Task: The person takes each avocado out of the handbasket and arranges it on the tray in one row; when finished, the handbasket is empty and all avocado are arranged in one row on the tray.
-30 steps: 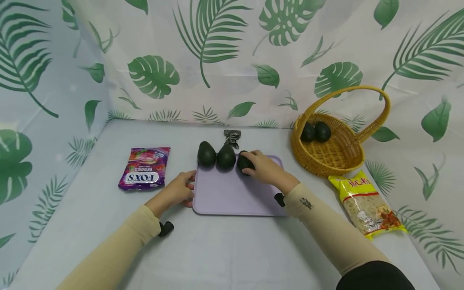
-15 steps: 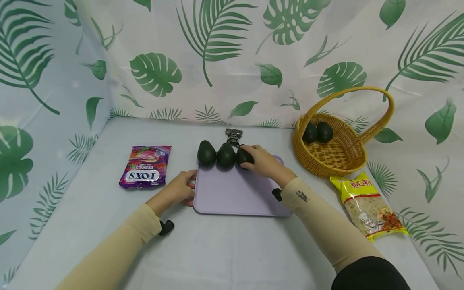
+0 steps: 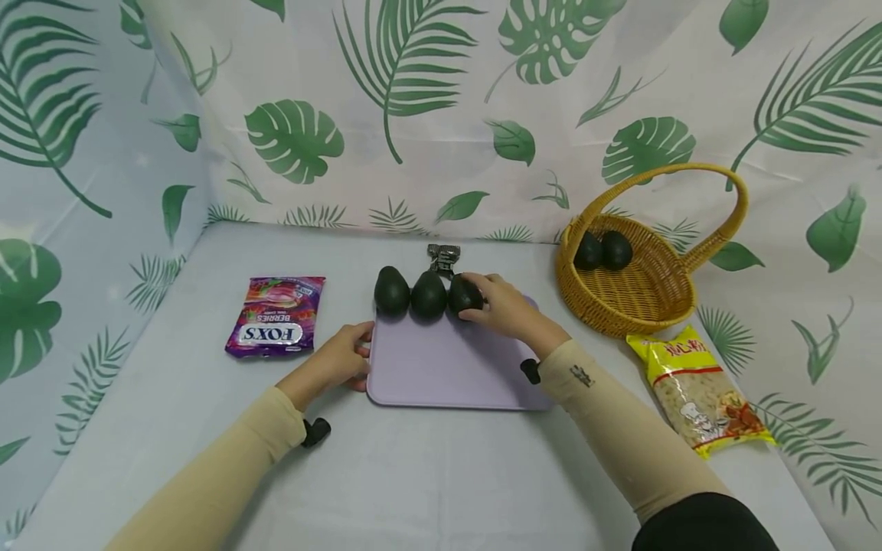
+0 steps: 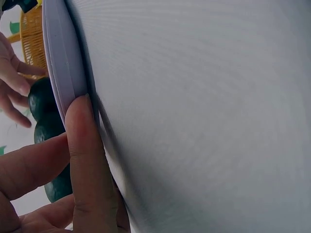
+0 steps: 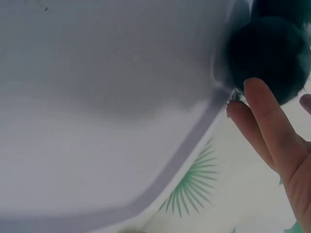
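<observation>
Left hand (image 3: 339,358): half-curled, gripping lavender tray (image 3: 448,363) by its left edge. Right hand (image 3: 506,306): half-spread, holding avocado (image 3: 464,295) between thumb and fingers at tray's far edge, rightmost of three.

Behind the hands (image 3: 334,360) I see beige sleeves (image 3: 213,471), a dark print (image 3: 582,376) on the right one, black wrist pieces (image 3: 317,433).

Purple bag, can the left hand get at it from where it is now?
Probably yes: the bag lies beside the left hand, and nothing shows between them. The fingers are at the edge of the tray, so they'd likely have to leave it first.
</observation>
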The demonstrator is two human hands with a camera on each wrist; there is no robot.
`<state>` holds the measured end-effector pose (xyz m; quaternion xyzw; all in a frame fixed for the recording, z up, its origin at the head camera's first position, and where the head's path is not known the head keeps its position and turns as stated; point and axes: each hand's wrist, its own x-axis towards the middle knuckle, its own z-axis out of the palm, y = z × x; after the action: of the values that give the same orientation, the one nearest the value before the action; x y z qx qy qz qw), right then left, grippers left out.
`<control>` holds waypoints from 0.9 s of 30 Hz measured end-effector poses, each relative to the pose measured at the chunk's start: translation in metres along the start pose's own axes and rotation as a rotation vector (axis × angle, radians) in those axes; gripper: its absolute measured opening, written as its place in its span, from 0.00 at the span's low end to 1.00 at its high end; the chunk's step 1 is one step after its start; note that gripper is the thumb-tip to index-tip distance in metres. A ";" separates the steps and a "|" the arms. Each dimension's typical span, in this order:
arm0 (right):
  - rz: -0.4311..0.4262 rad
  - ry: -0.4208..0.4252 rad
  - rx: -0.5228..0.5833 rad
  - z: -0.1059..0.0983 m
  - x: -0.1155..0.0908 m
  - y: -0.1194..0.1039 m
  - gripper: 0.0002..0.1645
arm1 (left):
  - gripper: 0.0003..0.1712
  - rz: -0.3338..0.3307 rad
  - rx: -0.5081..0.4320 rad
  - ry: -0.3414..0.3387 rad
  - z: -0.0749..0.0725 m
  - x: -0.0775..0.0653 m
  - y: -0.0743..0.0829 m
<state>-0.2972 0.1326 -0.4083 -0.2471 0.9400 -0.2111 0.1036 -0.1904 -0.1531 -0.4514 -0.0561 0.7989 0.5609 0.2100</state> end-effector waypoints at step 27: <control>0.131 0.108 -0.130 -0.158 -0.058 0.100 0.36 | 0.52 0.015 -0.031 -0.012 -0.002 0.002 -0.004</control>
<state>-0.3364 0.2953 -0.3076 -0.1796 0.9701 -0.1557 0.0500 -0.1917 -0.1561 -0.4557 -0.0502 0.7891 0.5751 0.2099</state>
